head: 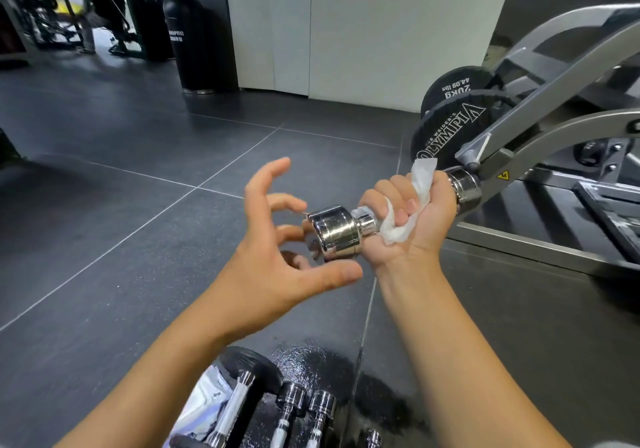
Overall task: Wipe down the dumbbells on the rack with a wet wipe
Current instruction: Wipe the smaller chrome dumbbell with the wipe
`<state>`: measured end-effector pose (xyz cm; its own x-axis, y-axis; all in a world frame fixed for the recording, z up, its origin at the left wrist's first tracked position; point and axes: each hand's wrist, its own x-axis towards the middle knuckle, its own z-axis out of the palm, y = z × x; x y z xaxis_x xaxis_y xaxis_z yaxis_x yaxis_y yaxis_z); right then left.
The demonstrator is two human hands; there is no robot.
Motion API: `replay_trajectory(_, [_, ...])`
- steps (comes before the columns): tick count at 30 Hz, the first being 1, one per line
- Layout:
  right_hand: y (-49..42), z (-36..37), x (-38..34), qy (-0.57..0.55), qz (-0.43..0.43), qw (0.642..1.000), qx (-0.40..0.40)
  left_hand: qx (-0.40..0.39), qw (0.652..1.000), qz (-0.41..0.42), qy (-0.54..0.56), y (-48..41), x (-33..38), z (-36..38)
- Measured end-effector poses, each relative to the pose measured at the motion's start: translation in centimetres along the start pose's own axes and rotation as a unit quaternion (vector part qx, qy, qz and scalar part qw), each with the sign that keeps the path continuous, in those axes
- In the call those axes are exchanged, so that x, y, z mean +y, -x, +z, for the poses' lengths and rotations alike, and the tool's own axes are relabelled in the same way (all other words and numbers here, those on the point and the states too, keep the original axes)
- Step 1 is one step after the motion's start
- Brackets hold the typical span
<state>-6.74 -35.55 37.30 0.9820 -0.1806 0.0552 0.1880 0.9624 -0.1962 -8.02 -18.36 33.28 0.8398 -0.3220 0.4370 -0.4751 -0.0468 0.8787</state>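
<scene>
One dumbbell point(337, 233) and one wipe point(396, 231) fill the right hand point(427, 220)

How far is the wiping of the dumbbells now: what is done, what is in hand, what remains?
Done: a wipe is out and one chrome dumbbell is held up above the others. In hand: the right hand grips its handle through the wipe, and the left hand is open beside one head. Left: the dumbbells below, next to the packet. I cannot tell whether any of them is already wiped.
</scene>
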Motion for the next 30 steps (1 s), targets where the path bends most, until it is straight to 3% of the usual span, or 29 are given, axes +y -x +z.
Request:
replay_trajectory(1, [-0.1, 0.0, 0.0, 0.009, -0.005, 1.0, 0.002, 0.003, 0.986, -0.102, 0.13, 0.2, 0.9, 0.6])
replay_trajectory(3, [-0.2, -0.2, 0.2, 0.04, -0.014, 0.999, 0.006, -0.011, 0.931, -0.254, 0.26, -0.1, 2.0, 1.4])
replay_trajectory(4, [-0.2, -0.3, 0.3, 0.058, -0.015, 0.998, 0.006, -0.025, 0.915, -0.297, 0.271, -0.1, 1.9, 1.7])
replay_trajectory(6, [-0.2, -0.5, 0.6, 0.081, -0.015, 0.997, 0.007, -0.032, 0.905, -0.306, 0.295, 0.1, 1.4, 2.2])
replay_trajectory(7, [-0.2, -0.5, 0.7, 0.082, -0.014, 0.997, 0.009, -0.025, 0.902, -0.287, 0.321, 0.1, 1.5, 2.4])
replay_trajectory(9, [-0.2, -0.4, 0.5, 0.064, -0.015, 0.998, 0.011, -0.004, 0.951, -0.167, 0.26, 0.2, 1.3, 2.3])
replay_trajectory(10, [-0.3, -0.3, 0.4, 0.047, -0.017, 0.999, 0.013, 0.0, 0.987, -0.059, 0.151, 0.2, 1.2, 2.0])
replay_trajectory(11, [-0.2, -0.3, 0.2, 0.025, -0.017, 0.999, 0.016, -0.005, 0.998, 0.053, 0.023, 0.2, 0.6, 1.7])
replay_trajectory(13, [-0.2, -0.2, 0.0, -0.002, -0.011, 1.0, 0.022, -0.024, 0.977, 0.171, -0.125, 0.4, -0.7, 1.3])
replay_trajectory(14, [-0.2, -0.3, -0.1, -0.002, -0.008, 1.0, 0.024, -0.028, 0.984, 0.142, -0.101, 0.4, -0.6, 1.3])
replay_trajectory(16, [-0.3, -0.5, 0.0, 0.011, -0.004, 1.0, 0.022, -0.008, 0.996, -0.015, 0.09, 0.4, 0.2, 1.5])
replay_trajectory(19, [-0.5, -0.9, 0.5, 0.058, -0.014, 0.998, 0.021, -0.01, 0.934, -0.246, 0.26, 0.0, 1.6, 2.0])
replay_trajectory(20, [-0.5, -1.0, 0.7, 0.078, -0.016, 0.997, 0.021, -0.016, 0.92, -0.29, 0.262, -0.1, 1.5, 2.0])
replay_trajectory(22, [-0.4, -1.2, 1.0, 0.095, -0.014, 0.995, 0.021, -0.014, 0.91, -0.301, 0.284, -0.1, 1.0, 2.0])
replay_trajectory(23, [-0.4, -1.3, 1.1, 0.091, -0.01, 0.996, 0.022, -0.008, 0.909, -0.284, 0.304, -0.2, 1.1, 2.0])
replay_trajectory(24, [-0.5, -1.2, 1.1, 0.083, -0.009, 0.996, 0.025, -0.007, 0.931, -0.233, 0.28, -0.1, 1.2, 1.9])
replay_trajectory(26, [-0.6, -1.2, 0.9, 0.056, -0.01, 0.998, 0.036, -0.003, 0.999, -0.01, 0.048, 0.0, 0.9, 1.4])
replay_trajectory(28, [-0.5, -1.1, 0.7, 0.02, 0.004, 0.999, 0.047, -0.022, 0.954, 0.214, -0.209, 0.1, -0.1, 0.9])
replay_trajectory(29, [-0.4, -1.1, 0.6, 0.006, 0.012, 0.999, 0.049, -0.019, 0.937, 0.241, -0.252, 0.0, -0.5, 0.8])
replay_trajectory(30, [-0.3, -1.0, 0.5, -0.006, 0.018, 0.999, 0.05, -0.013, 0.956, 0.196, -0.219, 0.1, -0.6, 0.8])
